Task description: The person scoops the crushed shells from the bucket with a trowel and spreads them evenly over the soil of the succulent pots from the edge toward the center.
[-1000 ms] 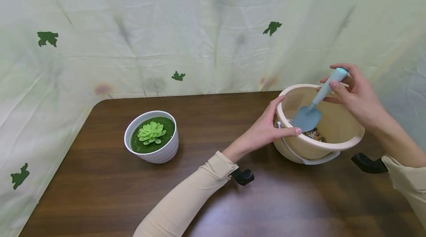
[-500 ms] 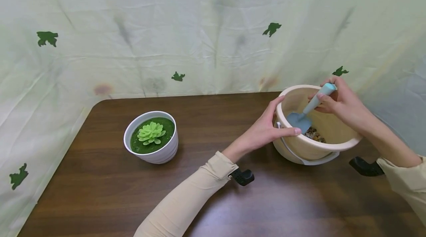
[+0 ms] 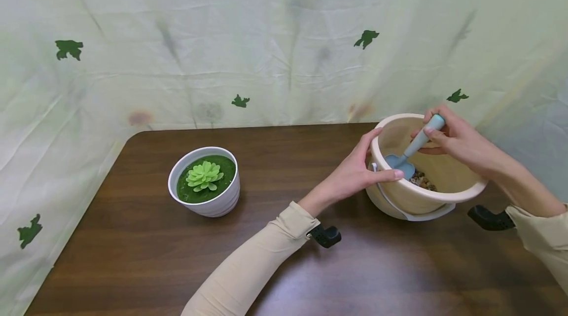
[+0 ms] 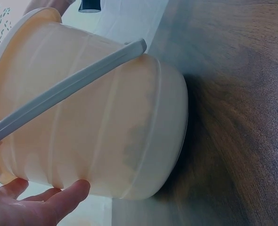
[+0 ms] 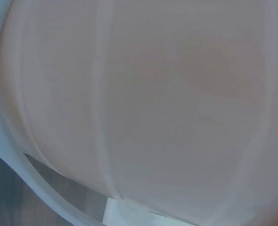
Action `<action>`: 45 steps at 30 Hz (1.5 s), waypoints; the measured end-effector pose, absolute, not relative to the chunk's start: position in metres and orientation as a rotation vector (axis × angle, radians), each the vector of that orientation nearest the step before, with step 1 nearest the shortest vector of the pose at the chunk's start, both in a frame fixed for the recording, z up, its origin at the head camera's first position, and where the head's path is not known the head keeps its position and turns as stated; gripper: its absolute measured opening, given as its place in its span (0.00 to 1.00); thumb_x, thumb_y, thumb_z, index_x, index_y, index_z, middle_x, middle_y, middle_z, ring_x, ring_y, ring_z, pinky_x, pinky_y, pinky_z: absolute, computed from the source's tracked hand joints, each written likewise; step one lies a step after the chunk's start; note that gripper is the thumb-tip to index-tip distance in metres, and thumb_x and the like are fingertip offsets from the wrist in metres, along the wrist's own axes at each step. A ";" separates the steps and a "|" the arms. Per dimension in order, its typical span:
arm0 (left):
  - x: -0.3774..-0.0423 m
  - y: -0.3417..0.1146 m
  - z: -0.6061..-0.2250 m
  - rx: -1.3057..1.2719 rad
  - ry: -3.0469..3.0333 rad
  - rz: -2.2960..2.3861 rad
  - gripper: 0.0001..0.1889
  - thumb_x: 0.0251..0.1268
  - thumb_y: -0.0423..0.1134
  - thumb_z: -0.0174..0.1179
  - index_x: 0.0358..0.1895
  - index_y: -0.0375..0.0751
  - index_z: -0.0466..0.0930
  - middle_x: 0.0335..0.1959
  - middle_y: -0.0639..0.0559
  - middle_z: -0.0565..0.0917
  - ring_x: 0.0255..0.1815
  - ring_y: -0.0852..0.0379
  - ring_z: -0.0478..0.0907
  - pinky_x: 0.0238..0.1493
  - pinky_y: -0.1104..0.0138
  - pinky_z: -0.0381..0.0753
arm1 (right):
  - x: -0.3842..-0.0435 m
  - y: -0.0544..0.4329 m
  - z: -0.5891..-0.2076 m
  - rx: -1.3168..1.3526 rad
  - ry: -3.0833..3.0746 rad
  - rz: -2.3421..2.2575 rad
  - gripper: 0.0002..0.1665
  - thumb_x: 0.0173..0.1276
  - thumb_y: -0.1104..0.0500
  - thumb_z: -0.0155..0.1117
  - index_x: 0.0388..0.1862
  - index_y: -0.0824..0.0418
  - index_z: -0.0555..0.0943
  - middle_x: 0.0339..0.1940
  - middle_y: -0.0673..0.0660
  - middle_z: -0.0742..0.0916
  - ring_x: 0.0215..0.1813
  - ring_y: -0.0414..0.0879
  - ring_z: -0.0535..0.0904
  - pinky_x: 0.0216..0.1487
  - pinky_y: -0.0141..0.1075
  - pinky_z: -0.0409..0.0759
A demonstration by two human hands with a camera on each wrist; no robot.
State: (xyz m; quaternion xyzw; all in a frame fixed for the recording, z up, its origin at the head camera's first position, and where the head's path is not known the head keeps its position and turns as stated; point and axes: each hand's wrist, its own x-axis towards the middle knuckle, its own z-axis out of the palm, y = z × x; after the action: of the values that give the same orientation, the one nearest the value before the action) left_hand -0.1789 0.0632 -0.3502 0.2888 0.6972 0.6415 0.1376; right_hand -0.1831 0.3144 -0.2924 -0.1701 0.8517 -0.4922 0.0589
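A cream bucket [image 3: 408,201] with a pale grey carrying handle [image 3: 429,215] stands on the right of the table. My left hand [image 3: 350,175] holds its near left side, thumb along the front rim; in the left wrist view several fingers [image 4: 68,200] touch the outer wall. My right hand [image 3: 466,143] grips the handle of a light-blue hand trowel [image 3: 417,143] above the bucket's opening. The trowel slants down inside, its blade next to small mixed pebbles [image 3: 423,181]; the blade's lower edge is hidden behind the rim and left thumb. The right wrist view shows the bucket wall [image 5: 176,113].
A white ribbed pot [image 3: 222,202] with a green succulent [image 3: 204,176] stands on the left of the brown wooden table [image 3: 275,158]. Behind the table hangs a pale curtain [image 3: 266,45] with green leaf shapes. Each wrist carries a black camera mount [image 3: 326,236].
My right hand has moved left and down, lowering the trowel deeper into the bucket toward the pebbles. My left hand has stayed on the bucket's side.
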 end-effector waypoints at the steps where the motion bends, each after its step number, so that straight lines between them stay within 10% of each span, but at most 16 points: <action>1: -0.179 0.063 -0.350 0.835 2.020 1.850 0.49 0.57 0.45 0.71 0.78 0.60 0.48 0.72 0.55 0.61 0.63 0.62 0.66 0.58 0.68 0.67 | -0.183 0.314 -0.292 -0.508 2.573 -1.488 0.14 0.81 0.59 0.43 0.55 0.68 0.58 0.52 0.67 0.77 0.52 0.41 0.82 0.45 0.38 0.82; 13: -0.178 0.063 -0.349 0.823 2.070 1.820 0.50 0.56 0.47 0.72 0.78 0.60 0.48 0.72 0.55 0.62 0.62 0.66 0.66 0.60 0.68 0.65 | -0.186 0.313 -0.292 -0.338 2.430 -1.420 0.16 0.81 0.56 0.45 0.53 0.68 0.58 0.47 0.71 0.81 0.45 0.56 0.84 0.47 0.49 0.81; 45: -0.178 0.064 -0.348 0.815 1.993 1.872 0.50 0.56 0.43 0.72 0.78 0.57 0.49 0.72 0.55 0.61 0.65 0.61 0.65 0.62 0.68 0.64 | -0.182 0.351 -0.280 -0.284 2.060 -2.001 0.07 0.80 0.64 0.44 0.49 0.68 0.62 0.39 0.61 0.88 0.46 0.48 0.86 0.42 0.45 0.83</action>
State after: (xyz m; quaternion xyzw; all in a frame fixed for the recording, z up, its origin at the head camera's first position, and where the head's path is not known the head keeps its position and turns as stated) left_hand -0.1776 0.0644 -0.3482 0.2826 0.6913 0.6493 0.1436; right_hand -0.1817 0.3507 -0.2800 -0.0977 0.7080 -0.6877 0.1275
